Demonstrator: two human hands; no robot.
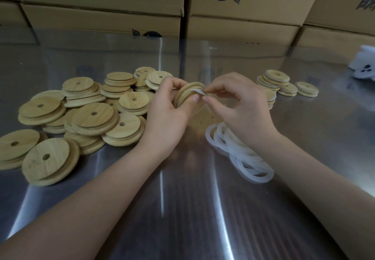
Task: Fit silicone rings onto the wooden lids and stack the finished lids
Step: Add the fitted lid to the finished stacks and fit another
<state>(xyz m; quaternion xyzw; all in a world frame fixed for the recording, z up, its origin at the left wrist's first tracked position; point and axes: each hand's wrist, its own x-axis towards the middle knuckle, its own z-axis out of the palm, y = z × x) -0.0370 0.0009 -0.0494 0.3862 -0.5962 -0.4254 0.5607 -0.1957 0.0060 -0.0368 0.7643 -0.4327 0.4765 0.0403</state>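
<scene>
My left hand (168, 105) grips a round wooden lid (187, 92) on edge above the table's middle. A translucent silicone ring (197, 91) lies partly round the lid's groove. My right hand (233, 99) pinches that ring at the lid's right rim. A loose heap of bare wooden lids (85, 113), each with a centre hole, spreads across the left. Several white silicone rings (239, 152) lie piled under my right wrist. Finished lids with rings stand stacked (273, 81) at the right, partly hidden behind my right hand.
The work surface is a shiny steel table (182, 209). Cardboard boxes (243, 16) form a wall along its far edge. A white object (365, 65) sits at the far right edge. Two single lids (306, 89) lie beside the stack.
</scene>
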